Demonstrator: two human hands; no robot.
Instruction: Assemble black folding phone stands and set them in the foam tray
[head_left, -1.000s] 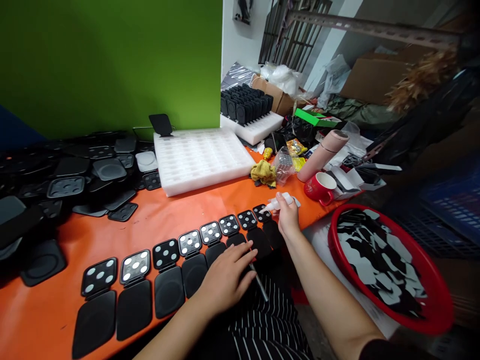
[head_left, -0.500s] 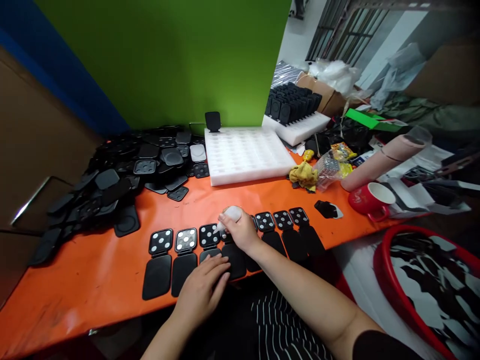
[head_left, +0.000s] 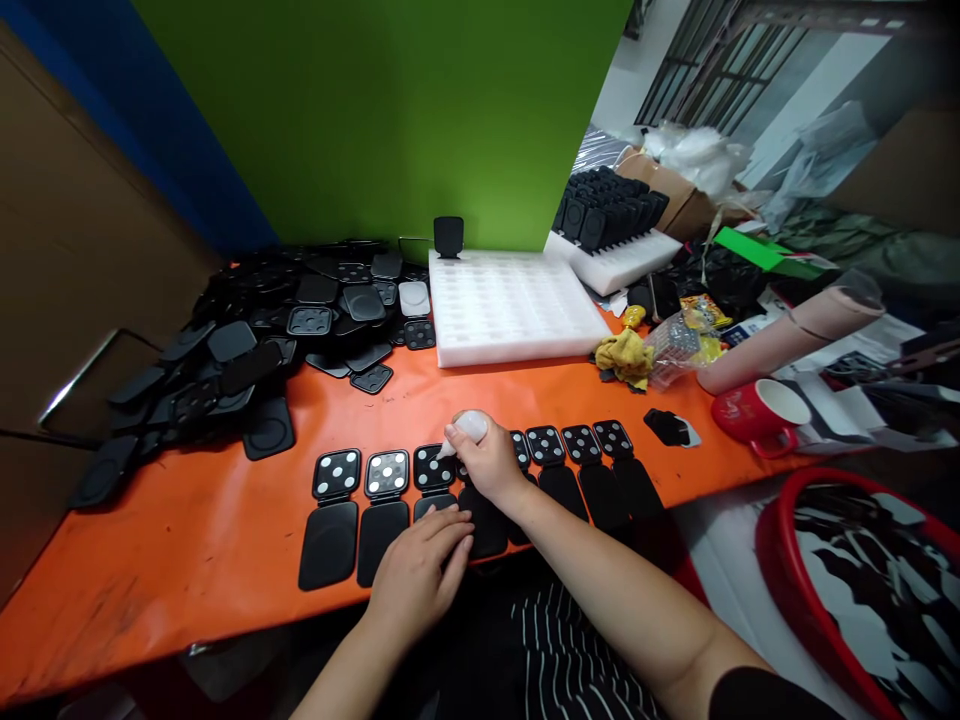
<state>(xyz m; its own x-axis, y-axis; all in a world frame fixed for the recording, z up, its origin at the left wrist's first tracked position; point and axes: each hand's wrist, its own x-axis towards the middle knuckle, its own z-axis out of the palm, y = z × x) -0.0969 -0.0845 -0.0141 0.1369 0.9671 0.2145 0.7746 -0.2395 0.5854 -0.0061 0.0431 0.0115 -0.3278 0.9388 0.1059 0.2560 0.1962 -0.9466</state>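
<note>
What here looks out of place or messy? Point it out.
Black parts lie heaped at the table's left instead of in the neat front row. One black piece sits alone beside that row. The right hand holds a small white bottle.

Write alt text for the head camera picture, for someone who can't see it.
At an orange table, a person's right hand holds a small white squeeze bottle with its tip over a row of open black hinged cases, while the left hand rests flat on the cases' lower halves. A heap of black case parts lies to the left, a white foam tray behind, a red mug to the right.
</note>
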